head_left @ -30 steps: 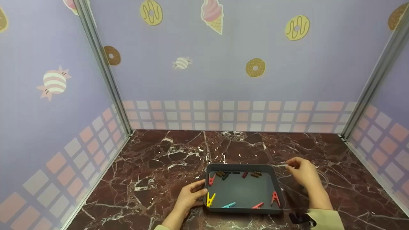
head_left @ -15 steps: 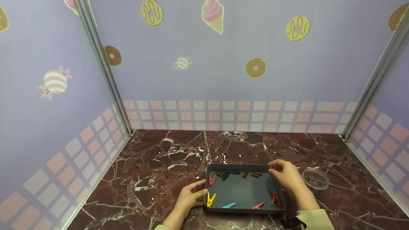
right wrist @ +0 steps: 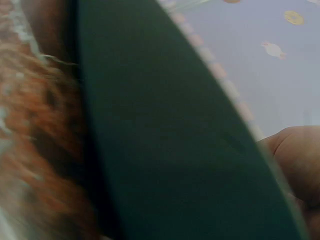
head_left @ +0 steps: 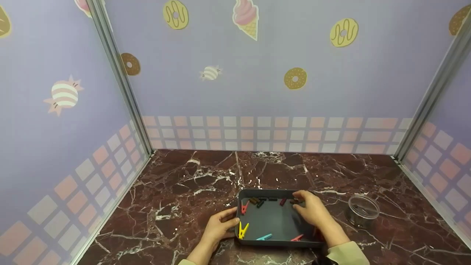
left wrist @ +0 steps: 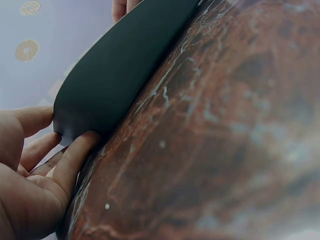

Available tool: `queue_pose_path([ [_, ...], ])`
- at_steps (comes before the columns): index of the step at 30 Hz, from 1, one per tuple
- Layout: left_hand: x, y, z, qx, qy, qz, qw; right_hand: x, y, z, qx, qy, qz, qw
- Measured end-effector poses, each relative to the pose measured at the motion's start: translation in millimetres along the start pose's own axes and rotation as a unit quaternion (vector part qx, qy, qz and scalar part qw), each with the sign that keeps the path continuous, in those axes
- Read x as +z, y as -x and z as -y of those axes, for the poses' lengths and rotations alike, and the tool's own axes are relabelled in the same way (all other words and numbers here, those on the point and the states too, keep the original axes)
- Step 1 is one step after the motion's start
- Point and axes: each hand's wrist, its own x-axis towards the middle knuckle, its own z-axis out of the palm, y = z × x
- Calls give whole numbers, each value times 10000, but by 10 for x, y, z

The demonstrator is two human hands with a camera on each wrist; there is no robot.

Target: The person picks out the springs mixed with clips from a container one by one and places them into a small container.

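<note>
Tray point(head_left: 278, 243), grey: on the table point(head_left: 191, 206).
Left hand point(head_left: 217, 226): outside the tray's left wall, fingers spread, tips touching it.
Right hand point(head_left: 312, 209): over the tray's far-right part, thumb and fingers apart; contact with cylinders point(head_left: 260, 203), cannot tell.
Cylinders, small, dark: inside, along the tray's far wall.
Yellow clip point(head_left: 243, 231): tray's near-left corner.
Blue clip point(head_left: 264, 237): tray's near wall.
Jar point(head_left: 362, 217), clear: right of the tray.

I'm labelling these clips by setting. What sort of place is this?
Probably a small walled booth or staged work area: lilac wall panels printed with sweets, a metal corner post, and a marbled tabletop where a shallow tray sits.
</note>
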Motion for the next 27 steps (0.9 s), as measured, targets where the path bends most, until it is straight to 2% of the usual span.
queue_pose_path([
  [6, 12, -7, 6, 70, -110, -65, 9999, 129, 33, 14, -139, 473, 214, 9986],
  [16, 5, -8, 11, 80, -171, -58, 9998, 149, 43, 12, -203, 755, 166, 9968],
  [27, 6, -19, 19, -13, -25, -31, 10000, 147, 59, 4, -281, 1052, 202, 9938],
])
